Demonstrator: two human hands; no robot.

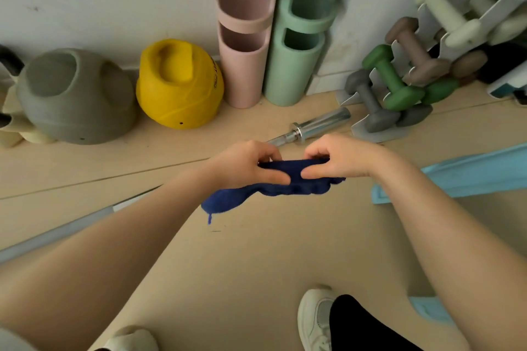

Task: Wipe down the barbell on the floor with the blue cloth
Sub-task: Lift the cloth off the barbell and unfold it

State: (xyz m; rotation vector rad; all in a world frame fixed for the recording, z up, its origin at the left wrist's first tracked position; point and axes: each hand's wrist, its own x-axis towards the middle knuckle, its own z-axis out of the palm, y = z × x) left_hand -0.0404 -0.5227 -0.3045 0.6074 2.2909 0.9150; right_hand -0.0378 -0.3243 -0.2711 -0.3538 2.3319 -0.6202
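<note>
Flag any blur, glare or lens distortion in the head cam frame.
Head view: soft, even indoor light, no hard shadows; bright glare streak on the chrome barbell sleeve; wide-angle bending stretches both forearms and curves the floor seams toward the edges; blue cloth slightly smeared at its hanging end, held by left hand and right hand; dumbbells at right soft.

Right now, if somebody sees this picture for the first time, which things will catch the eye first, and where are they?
First, the dark blue cloth at the centre, pinched between the left hand and the right hand above the floor. Behind the hands, the shiny barbell lies on the floor, its sleeve pointing toward the dumbbell rack at the right. By the wall at the left, the yellow ball stands out.
</note>
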